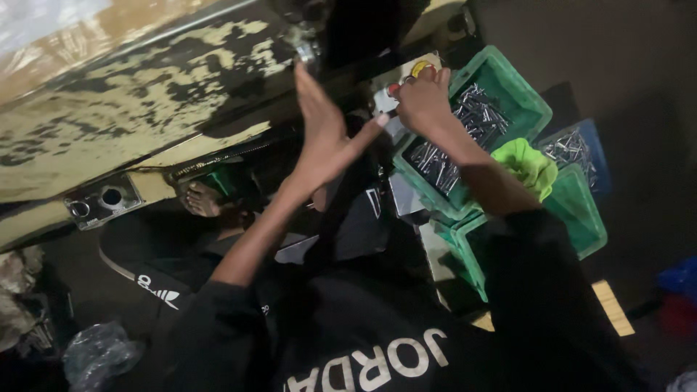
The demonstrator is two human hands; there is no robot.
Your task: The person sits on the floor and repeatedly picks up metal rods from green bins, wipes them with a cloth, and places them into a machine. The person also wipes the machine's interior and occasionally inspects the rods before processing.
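A worn machine body with flaking yellow paint (138, 109) fills the upper left of the frame. I see my left hand (323, 134) spread flat at upper centre. My right hand (421, 98) is curled; I cannot tell its hold, above a green bin of metal pins (523, 94).

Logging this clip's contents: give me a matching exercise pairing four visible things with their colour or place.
Things:
1. Upper bin
2. Cloth
3. Left hand
4. Right hand

Descriptions:
A. Bright lime green, lying on the bins
B. Open, fingers raised toward the worn cream machine
C. Green, holding shiny metal pins
D. Closed at a panel with red and yellow buttons

Pairs: 1-C, 2-A, 3-B, 4-D
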